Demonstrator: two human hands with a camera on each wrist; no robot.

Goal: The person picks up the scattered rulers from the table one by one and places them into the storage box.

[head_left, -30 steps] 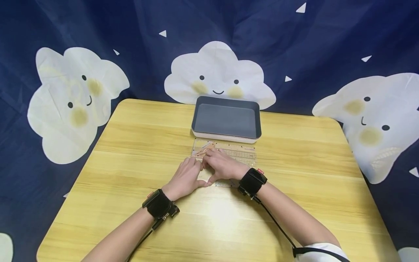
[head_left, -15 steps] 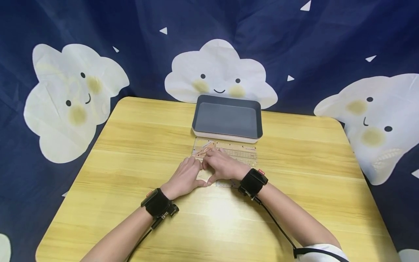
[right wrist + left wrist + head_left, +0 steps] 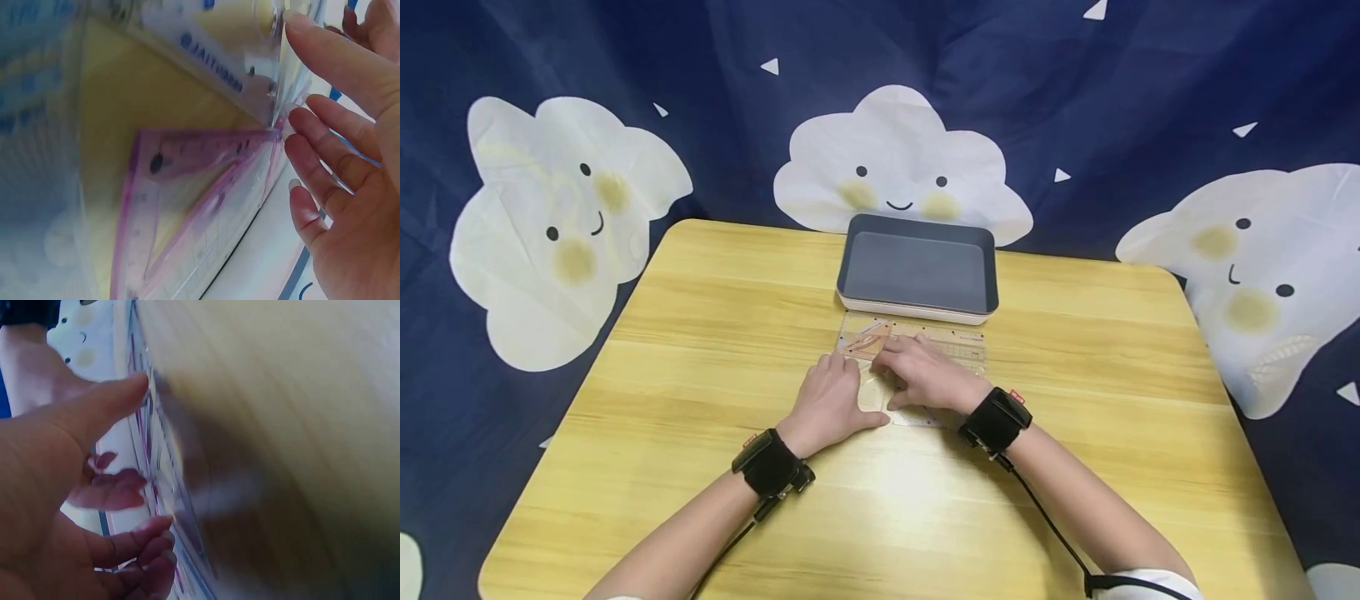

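Note:
In the head view, my left hand [image 3: 829, 404] rests at the left edge of a group of clear drawing rulers, thumb stretched to the right. The left wrist view shows its thumb and fingertips touching the edges of thin clear plastic. My right hand [image 3: 928, 375] lies over the group, its fingers loosely bent; in the right wrist view its fingertips are at the plastic's edge, gripping nothing. Between the hands lies a clear set square [image 3: 215, 65] with blue print. A pink set square [image 3: 147, 165] and a straight ruler [image 3: 966, 354] lie behind. A blurred blue-marked clear piece [image 3: 40, 156] fills the right wrist view's left side.
A grey rectangular tray [image 3: 917, 271] with a pale outside stands just behind the rulers. They lie on a wood-patterned table [image 3: 662, 400]. A dark blue curtain [image 3: 730, 125] with cloud prints hangs behind the table.
My right hand has shifted right, and its thumb has parted from the left thumb, showing more of the clear set square. The left hand has stayed nearly in place, its fingers a little straighter.

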